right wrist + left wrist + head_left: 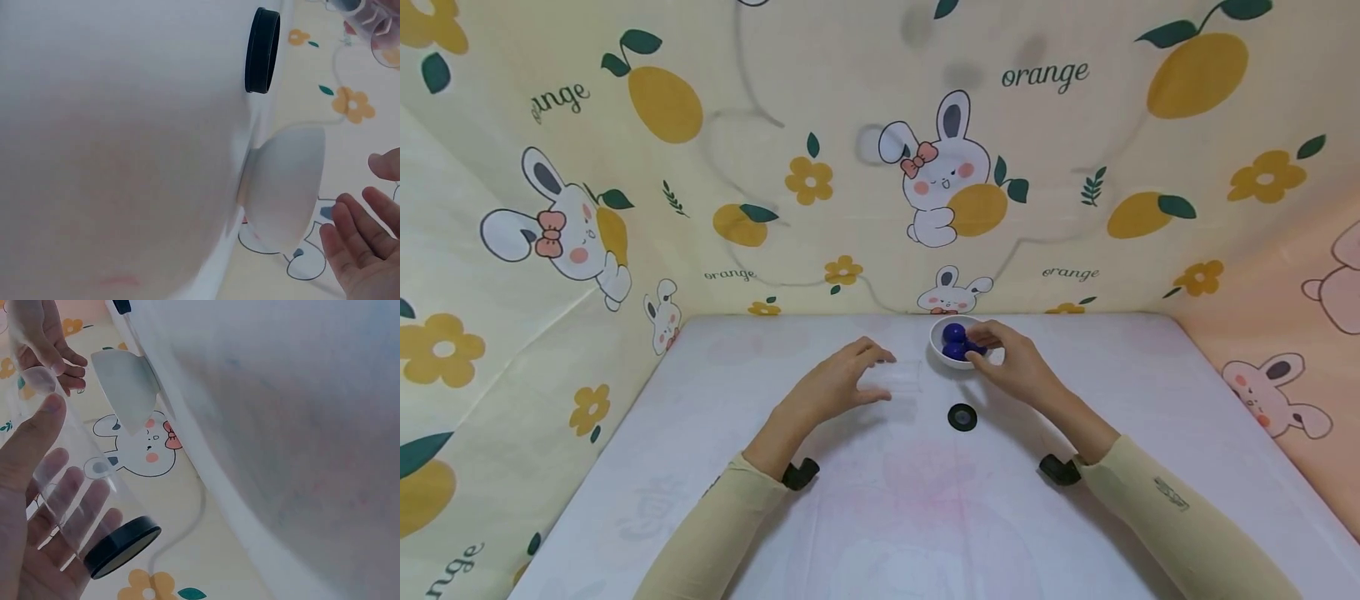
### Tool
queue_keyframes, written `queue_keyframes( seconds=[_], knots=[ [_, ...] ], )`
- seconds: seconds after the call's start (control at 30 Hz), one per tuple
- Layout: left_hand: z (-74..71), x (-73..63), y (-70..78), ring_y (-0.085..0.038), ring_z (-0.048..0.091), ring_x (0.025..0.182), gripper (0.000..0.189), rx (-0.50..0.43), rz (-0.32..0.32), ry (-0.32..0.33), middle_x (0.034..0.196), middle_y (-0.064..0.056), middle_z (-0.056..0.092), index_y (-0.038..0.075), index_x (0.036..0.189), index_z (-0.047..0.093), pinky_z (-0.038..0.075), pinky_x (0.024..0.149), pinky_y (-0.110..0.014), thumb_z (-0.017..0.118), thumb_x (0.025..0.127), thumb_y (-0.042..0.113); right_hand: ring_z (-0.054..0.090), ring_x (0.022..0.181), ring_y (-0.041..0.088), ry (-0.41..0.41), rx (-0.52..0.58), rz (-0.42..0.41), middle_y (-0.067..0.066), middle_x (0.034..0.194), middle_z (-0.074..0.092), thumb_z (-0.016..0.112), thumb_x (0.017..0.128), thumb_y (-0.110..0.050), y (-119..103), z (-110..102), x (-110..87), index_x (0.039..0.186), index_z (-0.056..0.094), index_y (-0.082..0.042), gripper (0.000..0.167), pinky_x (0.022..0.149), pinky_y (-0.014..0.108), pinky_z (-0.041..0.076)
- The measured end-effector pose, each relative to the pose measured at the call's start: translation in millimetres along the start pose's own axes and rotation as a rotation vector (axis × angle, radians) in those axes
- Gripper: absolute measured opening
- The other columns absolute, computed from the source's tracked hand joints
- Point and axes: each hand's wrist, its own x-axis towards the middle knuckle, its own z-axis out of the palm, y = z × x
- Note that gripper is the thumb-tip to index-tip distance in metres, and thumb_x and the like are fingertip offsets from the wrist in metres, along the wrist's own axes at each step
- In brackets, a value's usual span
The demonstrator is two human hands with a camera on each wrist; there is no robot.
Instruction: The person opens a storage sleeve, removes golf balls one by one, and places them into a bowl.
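Observation:
My left hand [842,383] holds a clear plastic cylinder [902,377] above the table, the thumb on one side and fingers curled round the other. A black cap [123,547] covers one end of the cylinder in the left wrist view. A white bowl [936,343] stands near the table's back edge with blue balls [955,333] in it. Over the bowl's right side hovers my right hand [1011,358], thumb and fingers apart; the right wrist view shows no ball in these fingers. In front of the bowl, a round black lid [962,417] lies on the table.
The white-covered table [887,517] ends at a patterned cloth backdrop [850,167] right behind the bowl. Cloth also rises along the left and right sides. Black wrist cameras [801,473] sit under both forearms, close to the tabletop.

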Motion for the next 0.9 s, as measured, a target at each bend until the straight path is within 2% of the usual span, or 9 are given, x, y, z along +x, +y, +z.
queue_keyframes(
  seconds=[0.27, 0.5, 0.7, 0.9],
  knots=[
    [5.2, 2.0, 0.7, -0.023, 0.067, 0.123, 0.051, 0.077, 0.026, 0.033, 0.133, -0.001, 0.070, 0.016, 0.136, 0.070, 0.055, 0.109, -0.042, 0.087, 0.093, 0.038, 0.069, 0.117, 0.037, 0.026, -0.019, -0.034, 0.020, 0.127, 0.073, 0.078, 0.099, -0.009, -4.3, -6.1, -13.3, 0.131, 0.065, 0.002, 0.037, 0.106, 0.055, 0.054],
    [6.1, 2.7, 4.6, -0.024, 0.066, 0.127, 0.054, 0.056, 0.028, 0.018, 0.135, -0.001, 0.072, 0.015, 0.139, 0.069, 0.052, 0.112, -0.043, 0.087, 0.093, 0.038, 0.069, 0.116, 0.035, 0.051, -0.036, -0.050, 0.020, 0.126, 0.073, 0.078, 0.099, -0.009, -2.5, -11.2, -22.1, 0.132, 0.065, 0.001, 0.037, 0.106, 0.054, 0.054],
    [4.9, 0.5, 8.0, -0.022, 0.067, 0.122, 0.056, -0.029, -0.005, -0.020, 0.132, -0.002, 0.072, 0.014, 0.141, 0.067, 0.056, 0.106, -0.042, 0.086, 0.094, 0.037, 0.069, 0.114, 0.036, 0.072, -0.068, -0.067, 0.019, 0.125, 0.073, 0.078, 0.098, -0.008, 0.8, -18.8, -32.7, 0.130, 0.066, 0.001, 0.035, 0.102, 0.056, 0.055],
    [4.5, -2.2, 6.7, -0.027, 0.067, 0.125, 0.055, -0.224, -0.049, -0.072, 0.137, -0.008, 0.070, 0.010, 0.142, 0.064, 0.056, 0.108, -0.044, 0.085, 0.096, 0.030, 0.067, 0.113, 0.037, 0.091, -0.102, -0.085, 0.020, 0.125, 0.072, 0.078, 0.097, -0.006, 4.9, -29.5, -41.7, 0.130, 0.065, 0.001, 0.035, 0.100, 0.057, 0.054]
  ],
)
